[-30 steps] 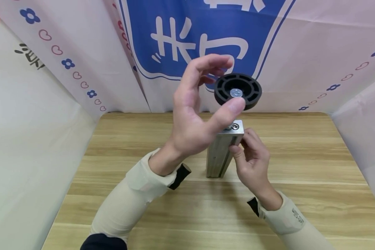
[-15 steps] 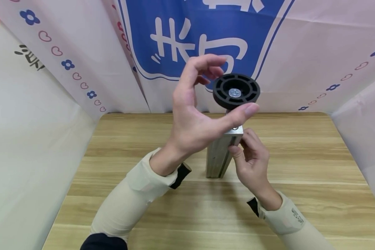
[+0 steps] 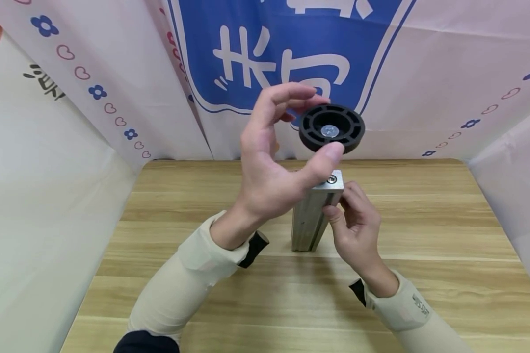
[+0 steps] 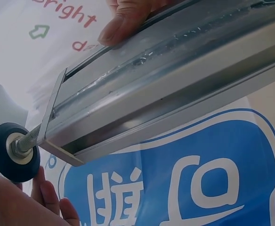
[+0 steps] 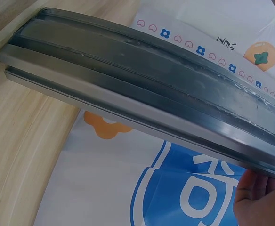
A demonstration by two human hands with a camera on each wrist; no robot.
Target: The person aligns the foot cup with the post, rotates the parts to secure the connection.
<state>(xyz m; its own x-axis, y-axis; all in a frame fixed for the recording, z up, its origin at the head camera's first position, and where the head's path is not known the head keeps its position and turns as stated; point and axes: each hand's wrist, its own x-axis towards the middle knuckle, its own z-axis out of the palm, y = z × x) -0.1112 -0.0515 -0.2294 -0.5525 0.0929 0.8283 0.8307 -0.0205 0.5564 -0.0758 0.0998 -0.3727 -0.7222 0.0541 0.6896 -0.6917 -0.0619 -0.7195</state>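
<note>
An aluminium profile [image 3: 308, 223] stands upright on the table. Its silver end plate [image 3: 335, 185] shows a screw. Above it sits a round black levelling foot [image 3: 331, 120], joined by a threaded rod [image 4: 31, 139] seen in the left wrist view. My left hand [image 3: 269, 171] curves round the foot, thumb against the near rim and fingers at the far side. My right hand [image 3: 357, 225] grips the profile's right side below the top, with thumb and curled fingers. The profile [image 5: 142, 84] crosses the right wrist view, its lower end on the table.
The wooden table [image 3: 181, 220] carries the profile. A white cloth backdrop with a blue sign [image 3: 247, 54] rises behind the table's far edge, and white cloth walls stand on both sides. Black mounts [image 3: 253, 249] project from both sleeve cuffs.
My left thumb swept right along the near rim, then came back left, while the fingers shifted toward the far rim. The foot moved slightly left. My right hand stayed put on the profile.
</note>
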